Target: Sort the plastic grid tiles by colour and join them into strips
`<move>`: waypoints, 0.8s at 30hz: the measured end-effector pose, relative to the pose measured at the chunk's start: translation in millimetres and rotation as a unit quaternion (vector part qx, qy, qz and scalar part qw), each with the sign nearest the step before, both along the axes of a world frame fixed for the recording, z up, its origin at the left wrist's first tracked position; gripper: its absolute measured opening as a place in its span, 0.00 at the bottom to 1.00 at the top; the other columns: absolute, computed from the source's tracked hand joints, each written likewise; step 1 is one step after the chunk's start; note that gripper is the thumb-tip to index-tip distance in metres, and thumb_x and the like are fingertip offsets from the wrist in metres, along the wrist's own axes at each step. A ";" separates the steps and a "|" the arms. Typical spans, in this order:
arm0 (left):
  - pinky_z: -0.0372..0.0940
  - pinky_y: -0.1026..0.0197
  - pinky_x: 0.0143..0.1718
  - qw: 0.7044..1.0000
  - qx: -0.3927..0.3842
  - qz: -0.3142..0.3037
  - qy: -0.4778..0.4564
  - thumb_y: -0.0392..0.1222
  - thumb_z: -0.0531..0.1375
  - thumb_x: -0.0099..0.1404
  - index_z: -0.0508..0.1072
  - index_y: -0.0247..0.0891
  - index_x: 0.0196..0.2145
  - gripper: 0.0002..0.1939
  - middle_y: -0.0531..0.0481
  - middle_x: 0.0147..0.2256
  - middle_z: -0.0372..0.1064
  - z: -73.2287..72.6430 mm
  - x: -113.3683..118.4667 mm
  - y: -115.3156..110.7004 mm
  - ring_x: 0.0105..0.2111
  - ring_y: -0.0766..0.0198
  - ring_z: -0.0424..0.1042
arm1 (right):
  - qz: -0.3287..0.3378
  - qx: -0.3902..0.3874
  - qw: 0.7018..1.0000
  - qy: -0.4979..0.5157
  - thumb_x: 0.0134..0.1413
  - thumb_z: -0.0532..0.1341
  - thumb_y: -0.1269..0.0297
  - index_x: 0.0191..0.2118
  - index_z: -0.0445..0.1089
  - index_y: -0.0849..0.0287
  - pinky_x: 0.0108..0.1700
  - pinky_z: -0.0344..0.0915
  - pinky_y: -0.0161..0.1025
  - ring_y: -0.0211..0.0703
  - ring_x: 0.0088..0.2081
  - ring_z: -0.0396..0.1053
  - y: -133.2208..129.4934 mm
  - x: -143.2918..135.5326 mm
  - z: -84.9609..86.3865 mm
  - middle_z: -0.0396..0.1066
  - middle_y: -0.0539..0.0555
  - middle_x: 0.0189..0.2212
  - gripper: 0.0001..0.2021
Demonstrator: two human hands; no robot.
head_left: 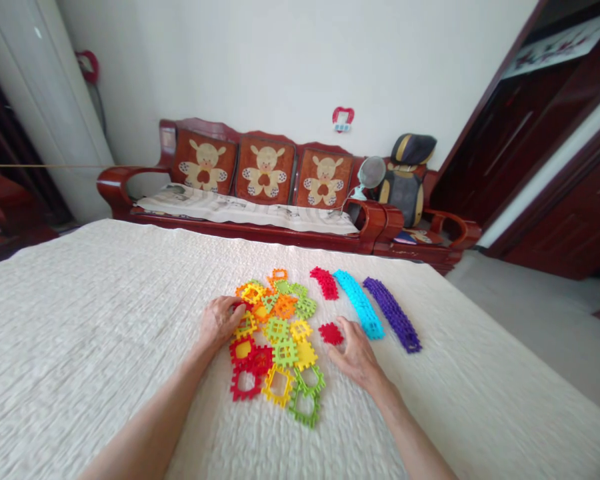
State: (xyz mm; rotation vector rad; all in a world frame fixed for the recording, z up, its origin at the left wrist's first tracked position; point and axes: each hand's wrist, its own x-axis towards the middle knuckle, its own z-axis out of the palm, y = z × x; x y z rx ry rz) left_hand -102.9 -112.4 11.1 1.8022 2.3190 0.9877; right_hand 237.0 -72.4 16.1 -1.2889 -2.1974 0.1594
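Note:
Flat plastic interlocking pieces with notched edges lie in a loose pile (277,330) in red, yellow, orange and green. At the pile's left edge, my left hand (221,325) has its thumb and fingers closed on a red piece, mostly hidden by the fingers. To the right of the pile is a separate red interlocking piece (331,333). My right hand (357,353) has its thumb and forefinger at the right edge of that piece. Beyond it lie a short red strip (325,283), a light blue strip (359,303) and a purple strip (393,315) of stacked or joined pieces.
Everything lies on a bed-like surface with a cream quilted cover (105,313). Past its far edge stands a wooden sofa (260,230) with bear-patterned cushions. A small fan (371,173) and a chair with a massage cushion (404,190) are at the right.

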 end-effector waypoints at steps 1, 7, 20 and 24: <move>0.58 0.59 0.48 1.000 -0.001 -0.001 0.000 0.48 0.51 0.61 0.76 0.40 0.39 0.17 0.47 0.40 0.73 0.7 0.4 -0.4 0.42 0.59 0.69 | -0.011 0.007 1.000 -0.011 0.46 0.58 0.59 0.54 0.59 0.64 0.51 0.60 0.50 0.52 0.49 0.63 -1.4 -3.8 0.6 0.66 0.62 0.45 0.28; 0.58 0.58 0.48 1.000 0.004 -0.006 0.003 0.48 0.51 0.62 0.75 0.39 0.39 0.17 0.47 0.40 0.73 -1.8 -0.1 0.2 0.42 0.59 0.68 | -0.046 0.009 0.999 -0.003 0.46 0.59 0.58 0.49 0.63 0.62 0.47 0.62 0.45 0.49 0.43 0.66 7.7 -16.6 -0.1 0.68 0.59 0.39 0.24; 0.58 0.57 0.48 0.999 0.028 -0.015 -0.016 0.46 0.53 0.61 0.76 0.41 0.37 0.14 0.48 0.39 0.73 -8.2 -3.1 3.9 0.40 0.60 0.69 | -0.166 0.033 0.983 0.075 0.48 0.56 0.55 0.54 0.59 0.64 0.50 0.59 0.46 0.53 0.48 0.63 93.6 -37.1 -11.6 0.65 0.63 0.46 0.28; 0.58 0.56 0.48 0.999 0.035 -0.016 -0.017 0.46 0.53 0.60 0.76 0.41 0.37 0.14 0.48 0.38 0.73 -8.9 -3.6 4.1 0.40 0.60 0.69 | -0.180 0.022 0.982 0.049 0.50 0.55 0.54 0.54 0.59 0.64 0.49 0.59 0.45 0.53 0.48 0.63 91.2 -39.0 -8.2 0.65 0.63 0.45 0.27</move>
